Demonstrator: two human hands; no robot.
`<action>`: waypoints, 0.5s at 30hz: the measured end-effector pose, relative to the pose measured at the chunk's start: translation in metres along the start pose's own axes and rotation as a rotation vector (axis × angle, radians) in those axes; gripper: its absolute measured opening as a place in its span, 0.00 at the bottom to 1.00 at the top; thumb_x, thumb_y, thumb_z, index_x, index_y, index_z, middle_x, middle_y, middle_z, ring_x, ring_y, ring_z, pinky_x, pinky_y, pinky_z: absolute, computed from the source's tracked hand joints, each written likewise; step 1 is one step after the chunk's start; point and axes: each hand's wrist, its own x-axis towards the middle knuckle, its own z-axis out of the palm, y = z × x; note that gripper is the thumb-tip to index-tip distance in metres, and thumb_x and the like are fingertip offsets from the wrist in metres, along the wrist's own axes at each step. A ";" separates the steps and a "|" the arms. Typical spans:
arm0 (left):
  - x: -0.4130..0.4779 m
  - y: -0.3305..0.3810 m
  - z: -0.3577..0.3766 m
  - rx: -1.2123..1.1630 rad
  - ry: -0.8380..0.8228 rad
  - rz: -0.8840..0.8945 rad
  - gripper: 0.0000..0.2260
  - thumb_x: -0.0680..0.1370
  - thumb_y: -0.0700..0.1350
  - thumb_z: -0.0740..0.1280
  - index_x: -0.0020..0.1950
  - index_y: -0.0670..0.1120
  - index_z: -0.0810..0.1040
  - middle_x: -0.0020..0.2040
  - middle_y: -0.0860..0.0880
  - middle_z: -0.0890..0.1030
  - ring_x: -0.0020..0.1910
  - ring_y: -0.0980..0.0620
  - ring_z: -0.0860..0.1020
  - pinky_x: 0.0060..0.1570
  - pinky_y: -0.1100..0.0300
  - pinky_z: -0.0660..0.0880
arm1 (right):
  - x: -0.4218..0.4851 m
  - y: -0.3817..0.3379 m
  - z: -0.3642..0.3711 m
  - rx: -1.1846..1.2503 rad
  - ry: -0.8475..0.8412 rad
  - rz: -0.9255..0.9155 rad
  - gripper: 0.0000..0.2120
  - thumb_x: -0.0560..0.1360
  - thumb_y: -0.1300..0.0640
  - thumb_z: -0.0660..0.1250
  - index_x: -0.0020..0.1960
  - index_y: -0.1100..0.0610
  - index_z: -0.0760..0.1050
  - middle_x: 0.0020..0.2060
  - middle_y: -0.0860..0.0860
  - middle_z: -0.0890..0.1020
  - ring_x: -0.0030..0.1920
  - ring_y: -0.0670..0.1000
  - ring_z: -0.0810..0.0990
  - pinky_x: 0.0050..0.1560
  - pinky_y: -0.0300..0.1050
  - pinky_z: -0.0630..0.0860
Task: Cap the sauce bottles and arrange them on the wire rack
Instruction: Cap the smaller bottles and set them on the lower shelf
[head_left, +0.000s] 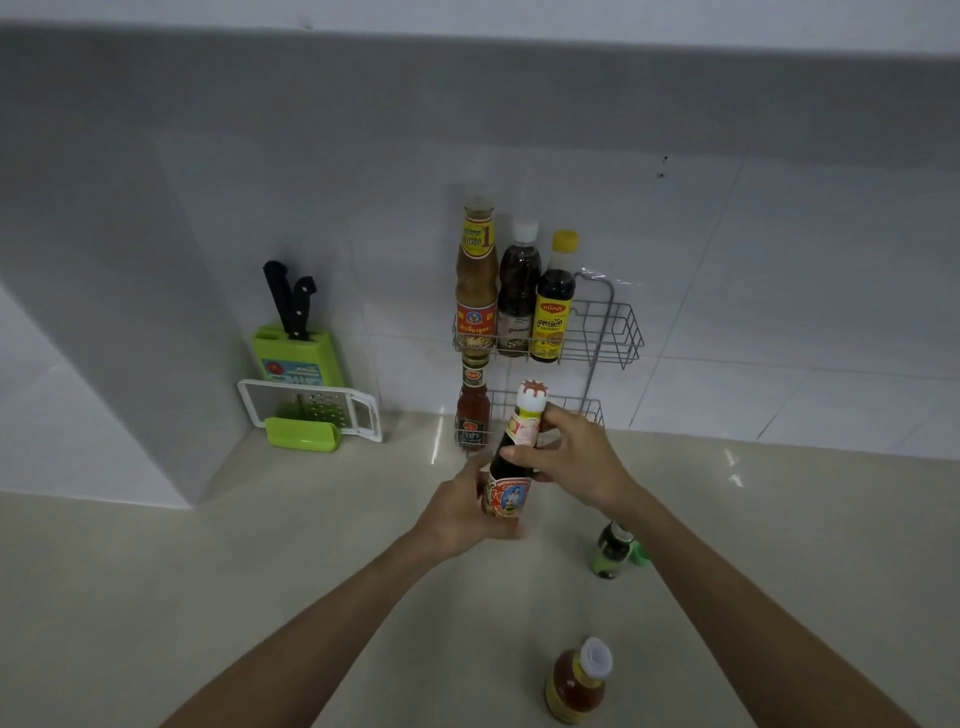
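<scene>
**Operator:** White tiles run behind a pale glossy counter (291, 545), with the two-tier wire rack (621, 332) fixed to the wall. From the head view, I have the dark sauce bottle (511, 467) lifted off the counter, tilted slightly, just in front of the rack's lower tier.

**Observer:** How is it held?

**Operator:** My left hand (462, 512) wraps the labelled body low down; my right hand (571, 460) closes around the shoulder and neck, under the white cap (532, 397). Both are clamped on the same bottle.

**Observer:** How will it handle?

**Operator:** I judge it glass, nearly full, so heavy, rigid and breakable. The cap looks smeared red, so probably slippery; the paper label is the safer hold.

**Observer:** And the containers?

**Operator:** Upper tier: tan sauce bottle (476, 283), brown bottle (518, 296), yellow-capped bottle (556, 306). Lower tier: one red sauce bottle (472, 410). On the counter, an orange bottle (576, 683), capped, and a small green bottle (613, 551), whose cap I cannot tell.
</scene>
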 end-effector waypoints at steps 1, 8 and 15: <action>0.009 -0.002 -0.006 0.018 -0.035 -0.018 0.43 0.65 0.42 0.79 0.75 0.50 0.60 0.67 0.51 0.75 0.65 0.55 0.73 0.58 0.62 0.72 | 0.006 0.007 0.000 -0.010 0.029 -0.018 0.16 0.69 0.55 0.76 0.54 0.52 0.76 0.45 0.43 0.80 0.45 0.50 0.84 0.43 0.47 0.84; 0.077 -0.008 -0.046 0.043 0.056 -0.173 0.40 0.74 0.36 0.69 0.79 0.48 0.49 0.78 0.46 0.59 0.75 0.46 0.61 0.59 0.64 0.61 | 0.061 0.057 0.019 -0.166 0.322 -0.097 0.09 0.72 0.58 0.71 0.50 0.56 0.74 0.46 0.53 0.80 0.47 0.52 0.80 0.45 0.47 0.77; 0.131 0.000 -0.055 0.004 0.028 -0.197 0.43 0.75 0.38 0.69 0.79 0.46 0.42 0.77 0.43 0.60 0.72 0.46 0.64 0.58 0.62 0.65 | 0.105 0.092 0.042 -0.132 0.288 -0.066 0.12 0.74 0.56 0.69 0.55 0.56 0.73 0.47 0.50 0.81 0.46 0.48 0.79 0.44 0.42 0.76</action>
